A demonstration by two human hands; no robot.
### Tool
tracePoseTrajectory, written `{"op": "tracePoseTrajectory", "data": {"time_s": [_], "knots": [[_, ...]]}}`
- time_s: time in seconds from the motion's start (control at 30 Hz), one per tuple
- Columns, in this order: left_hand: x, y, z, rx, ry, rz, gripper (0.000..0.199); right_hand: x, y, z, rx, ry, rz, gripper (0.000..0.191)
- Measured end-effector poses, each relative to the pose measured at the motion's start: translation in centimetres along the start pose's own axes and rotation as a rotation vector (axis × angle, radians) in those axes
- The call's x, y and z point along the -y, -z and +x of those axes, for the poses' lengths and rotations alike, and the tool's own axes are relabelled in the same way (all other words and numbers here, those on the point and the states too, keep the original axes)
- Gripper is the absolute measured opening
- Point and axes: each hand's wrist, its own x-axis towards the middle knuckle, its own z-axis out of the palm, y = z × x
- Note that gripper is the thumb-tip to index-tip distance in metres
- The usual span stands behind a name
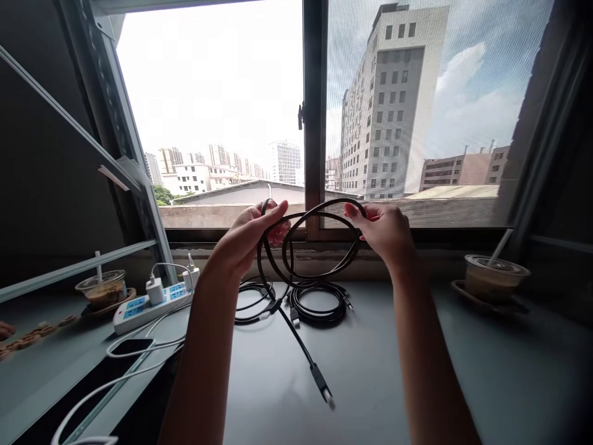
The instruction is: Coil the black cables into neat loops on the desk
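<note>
A black cable (319, 274) hangs in loose loops between my two hands, above the grey table (370, 377). My left hand (259, 225) is closed on the loops at their left side, thumb on top. At the right side, my right hand (382, 228) pinches one loop between thumb and fingers. One end of the cable dangles down with a plug (322, 384) that has a pale tip. Behind it on the table lie a coiled black cable (319, 318) with its plugs showing and another coil (250, 319), partly covered by my left arm.
To the left stands a white power strip (155, 306) with chargers and white cords. A cup with a straw (100, 290) is behind it; another cup (495, 275) sits at the right. Part of another person's hand (6, 330) shows at the left edge. A window frame (315, 123) rises behind the table.
</note>
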Motion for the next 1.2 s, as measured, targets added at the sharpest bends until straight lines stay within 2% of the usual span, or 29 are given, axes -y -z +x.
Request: {"op": "tracePoseTrajectory", "data": {"time_s": [0.07, 0.17, 0.23, 0.3, 0.33, 0.4, 0.47, 0.57, 0.77, 0.87, 0.97, 1.07, 1.2], "knots": [[-0.1, -0.6, 0.0, -0.096, 0.013, -0.070, 0.029, 0.4, 0.4, -0.3, 0.024, -0.011, -0.108, 0.027], [-0.4, -1.3, -0.1, -0.253, 0.029, -0.182, 0.017, 1.3, 1.5, -0.6, -0.023, 0.042, -0.128, 0.030], [-0.7, -1.7, -0.2, -0.272, 0.024, -0.261, 0.012, 2.3, 2.2, -1.0, -0.120, 0.088, -0.109, 0.028], [-0.9, -2.2, -0.4, -0.237, 0.014, -0.316, 0.013, 3.4, 2.6, -1.4, -0.125, 0.092, -0.048, 0.029], [-0.9, -2.4, -0.4, -0.219, 0.007, -0.333, 0.013, 4.0, 2.6, -1.7, -0.061, 0.096, -0.001, 0.032], [-0.7, -3.0, -0.5, -0.179, 0.005, -0.333, 0.010, 5.1, 2.4, -2.3, 0.162, 0.142, 0.100, 0.036], [-0.3, -3.5, -0.5, -0.142, 0.008, -0.309, 0.005, 5.8, 1.8, -2.8, 0.387, 0.215, 0.178, 0.030], [0.5, -4.1, -0.3, -0.125, 0.004, -0.284, 0.015, 6.2, 0.7, -3.3, 0.538, 0.242, 0.217, 0.022], [1.1, -4.8, -0.3, -0.130, -0.088, -0.309, 0.043, 6.1, 0.0, -3.2, 0.544, 0.232, 0.166, 0.021], [0.9, -4.7, -0.2, -0.137, -0.135, -0.306, 0.041, 5.9, 0.0, -2.8, 0.605, 0.177, 0.268, 0.029], [0.9, -4.7, 0.0, -0.200, -0.123, -0.337, 0.031, 5.8, -0.1, -2.7, 0.636, 0.084, 0.332, 0.036], [1.1, -4.9, 0.2, -0.251, -0.150, -0.344, 0.022, 6.0, -0.4, -2.9, 0.585, -0.024, 0.341, 0.040], [1.1, -5.2, -0.1, -0.226, -0.118, -0.300, 0.028, 6.1, -0.6, -2.9, 0.483, -0.078, 0.401, 0.038]]}}
